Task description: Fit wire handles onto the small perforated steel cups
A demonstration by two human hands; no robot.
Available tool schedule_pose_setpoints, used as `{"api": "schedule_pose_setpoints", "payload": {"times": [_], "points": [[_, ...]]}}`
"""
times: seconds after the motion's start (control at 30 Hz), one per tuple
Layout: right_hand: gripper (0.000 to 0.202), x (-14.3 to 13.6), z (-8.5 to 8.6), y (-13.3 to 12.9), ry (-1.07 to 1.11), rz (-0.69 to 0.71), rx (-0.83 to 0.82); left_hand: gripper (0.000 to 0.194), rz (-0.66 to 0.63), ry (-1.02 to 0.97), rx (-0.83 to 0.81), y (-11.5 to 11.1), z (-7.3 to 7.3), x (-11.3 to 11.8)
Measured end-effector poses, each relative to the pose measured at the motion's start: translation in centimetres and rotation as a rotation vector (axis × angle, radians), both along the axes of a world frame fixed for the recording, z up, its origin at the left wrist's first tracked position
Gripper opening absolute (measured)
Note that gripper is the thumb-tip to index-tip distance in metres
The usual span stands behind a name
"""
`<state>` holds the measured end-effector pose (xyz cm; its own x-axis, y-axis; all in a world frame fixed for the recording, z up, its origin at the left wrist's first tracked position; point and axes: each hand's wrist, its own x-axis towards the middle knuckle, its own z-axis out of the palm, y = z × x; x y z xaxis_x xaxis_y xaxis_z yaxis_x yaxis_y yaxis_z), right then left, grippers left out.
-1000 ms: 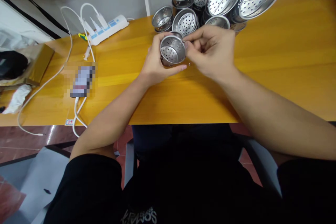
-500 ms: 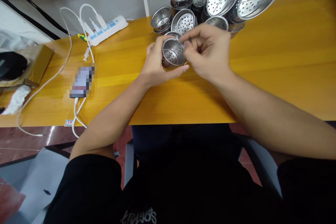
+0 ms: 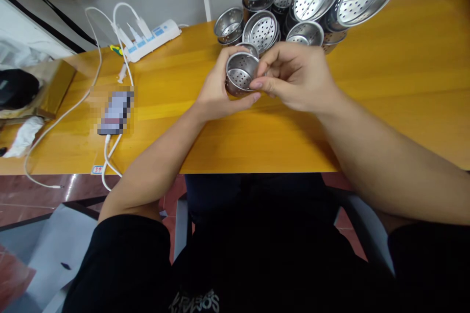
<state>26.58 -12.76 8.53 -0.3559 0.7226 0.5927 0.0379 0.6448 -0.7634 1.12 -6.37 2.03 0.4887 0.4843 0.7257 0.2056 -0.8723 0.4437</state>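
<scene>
A small perforated metal cup (image 3: 240,77) is tilted towards me, with holes in its bottom. My left hand (image 3: 216,88) is closed around its left side, the thumb running along the near side. My right hand (image 3: 293,78) is at the cup's right rim with thumb and index finger pinched together. Whether the pinch is on the rim or on something thin is too small to make out. Just behind the held cup, another metal cup's rim (image 3: 250,49) shows, partly hidden by the hands.
Several stacked perforated metal cups (image 3: 260,32) stand behind my hands, some leaning right. A white power strip (image 3: 154,41) with plugged cables lies at the back left. A charging phone (image 3: 115,112) lies left of my arm on the wooden table (image 3: 235,146).
My right hand has slid from the cup's far rim down to its right, nearer side. The left hand still holds the cup. The view has shifted slightly.
</scene>
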Motion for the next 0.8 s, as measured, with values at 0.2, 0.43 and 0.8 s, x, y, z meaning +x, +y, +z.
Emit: {"api": "schedule_pose_setpoints", "payload": {"times": [0.2,0.43,0.8], "points": [[0.074,-0.4,0.2,-0.2,-0.01,-0.063,-0.063,0.075,0.071,0.038,-0.025,0.4,-0.2,0.3],[0.076,-0.5,0.5,-0.4,-0.048,-0.127,-0.062,0.079,0.114,0.059,-0.022,0.4,0.1,0.3],[0.06,0.1,0.0,-0.4,-0.082,-0.293,0.122,0.081,0.135,0.015,-0.011,1.5,-1.0,0.0]]}}
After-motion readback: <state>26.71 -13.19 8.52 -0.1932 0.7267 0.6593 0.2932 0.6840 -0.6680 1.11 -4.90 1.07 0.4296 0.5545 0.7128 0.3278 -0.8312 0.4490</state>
